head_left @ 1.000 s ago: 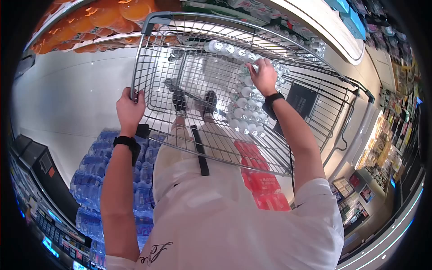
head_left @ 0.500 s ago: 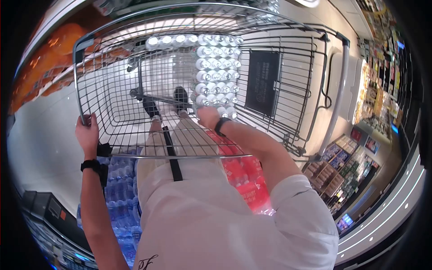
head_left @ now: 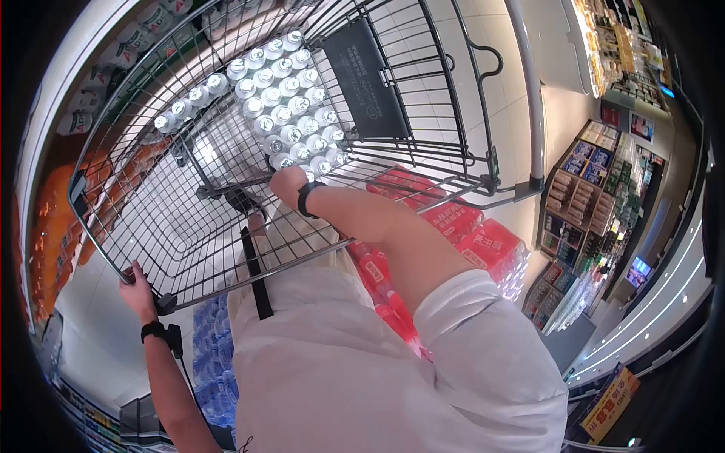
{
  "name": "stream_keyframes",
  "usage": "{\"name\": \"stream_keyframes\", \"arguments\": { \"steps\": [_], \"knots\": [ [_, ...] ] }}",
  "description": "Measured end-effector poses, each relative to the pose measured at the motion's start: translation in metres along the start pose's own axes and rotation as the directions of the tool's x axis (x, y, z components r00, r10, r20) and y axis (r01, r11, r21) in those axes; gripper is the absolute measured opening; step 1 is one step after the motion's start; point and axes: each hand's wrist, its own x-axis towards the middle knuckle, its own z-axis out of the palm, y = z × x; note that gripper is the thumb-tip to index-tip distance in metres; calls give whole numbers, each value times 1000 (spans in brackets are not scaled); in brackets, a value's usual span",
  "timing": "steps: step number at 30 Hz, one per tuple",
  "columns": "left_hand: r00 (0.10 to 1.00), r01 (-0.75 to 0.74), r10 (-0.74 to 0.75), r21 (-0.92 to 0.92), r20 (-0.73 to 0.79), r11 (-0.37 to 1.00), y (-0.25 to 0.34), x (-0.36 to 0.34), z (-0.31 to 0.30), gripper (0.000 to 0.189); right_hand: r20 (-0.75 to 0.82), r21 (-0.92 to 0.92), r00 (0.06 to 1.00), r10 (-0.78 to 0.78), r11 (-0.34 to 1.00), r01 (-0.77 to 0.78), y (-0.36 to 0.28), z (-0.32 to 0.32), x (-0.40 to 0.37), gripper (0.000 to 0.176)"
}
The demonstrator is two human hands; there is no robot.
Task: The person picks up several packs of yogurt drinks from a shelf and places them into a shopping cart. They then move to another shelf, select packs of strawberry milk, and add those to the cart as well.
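My left hand (head_left: 137,293) is closed around the near left rim of a wire shopping cart (head_left: 257,281). Rows of clear bottles with pale caps (head_left: 289,102) stand packed together at the cart's basket. My right hand (head_left: 289,186) is reached over the near side of the cart and closed at the near end of these rows. What its fingers hold is hidden. A black panel (head_left: 366,79) is fixed to the wire beside the bottles, toward the handle.
Packs of red-wrapped bottles (head_left: 483,245) are on the right of my body, blue-tinted bottles (head_left: 214,355) on the left. Orange goods (head_left: 57,219) line the left side. Store shelves (head_left: 578,196) stand at the right. The cart handle (head_left: 526,98) is at upper right.
The cart and bottles have swung and shifted left in view. Both hands, still closed, appear farther left. More of the red packs shows.
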Motion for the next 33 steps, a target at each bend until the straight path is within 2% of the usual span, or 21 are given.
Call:
{"name": "stream_keyframes", "arguments": {
  "steps": [2, 7, 9, 10, 12, 14, 17, 19, 20, 22, 23, 25, 27, 28, 31, 32, 33],
  "knots": [
    [1000, 5, -6, 28, 15, 1000, 6, -1, -3, 44, 0, -60, 1000, -30, 998, 30, 2, 21, 15, 20],
    [999, 39, -40, 27, 19, 999, 14, -9, -3, 46, -6, -151, 998, -69, 986, 68, 2, 13, 3, 18],
    [1000, 29, -30, 32, 11, 999, 13, -10, -5, 47, 21, -142, 999, -48, 989, 51, 0, 17, 10, 18],
    [1000, 15, -15, 35, 12, 999, 8, -8, -4, 48, 122, -181, 993, -5, 983, 27, -3, 14, 16, 23],
    [1000, 14, -14, 38, 9, 999, 2, -7, -1, 48, 92, -65, 994, 53, 997, -47, 5, 11, 21, 24],
    [998, 49, -50, 59, 27, 997, 21, -17, -2, 48, 98, 31, 990, 101, 994, -105, 14, -6, 13, 27],
    [998, 34, -34, -13, -45, 999, 12, -16, 2, 40, 179, 36, 984, 10, 999, -16, 27, -26, 0, 29],
    [995, -28, 25, -31, -94, 999, 0, -11, 6, 39, 70, 76, 995, -64, 995, 59, 36, -45, -19, 29],
    [991, -54, 52, -12, -121, 998, -4, -10, 8, 39, -10, 137, 999, 35, 990, -33, 36, -55, -30, 24],
    [984, -84, 85, 11, -159, 996, 1, -12, 7, 39, -13, 15, 998, 67, 998, -67, 44, -63, -42, 17],
    [988, -66, 71, 37, -139, 997, 9, -15, 4, 38, -23, -42, 999, 42, 998, -43, 45, -64, -46, 20],
    [987, -61, 67, 43, -145, 997, 14, -18, 2, 38, -99, -173, 992, -81, 983, 63, 39, -65, -48, 21],
    [982, -80, 86, 40, -167, 996, 15, -19, 1, 38, -239, -313, 888, -392, 897, 312, 33, -55, -40, 21],
    [982, -72, 79, 49, -171, 996, 20, -22, 0, 38, -245, -337, 856, -455, 868, 364, 29, -43, -30, 27],
    [984, -47, 51, 31, -169, 998, 20, -22, -2, 35, -198, -403, 854, -482, 834, 377, 3, -30, -2, 41],
    [984, -47, 48, 10, -171, 999, 19, -24, -1, 34, -64, -412, 921, -383, 851, 325, -6, -32, 11, 53],
    [984, -48, 46, -8, -170, 999, 21, -25, -1, 34, -115, -405, 936, -334, 876, 263, -18, -45, 21, 54]
  ]
}}
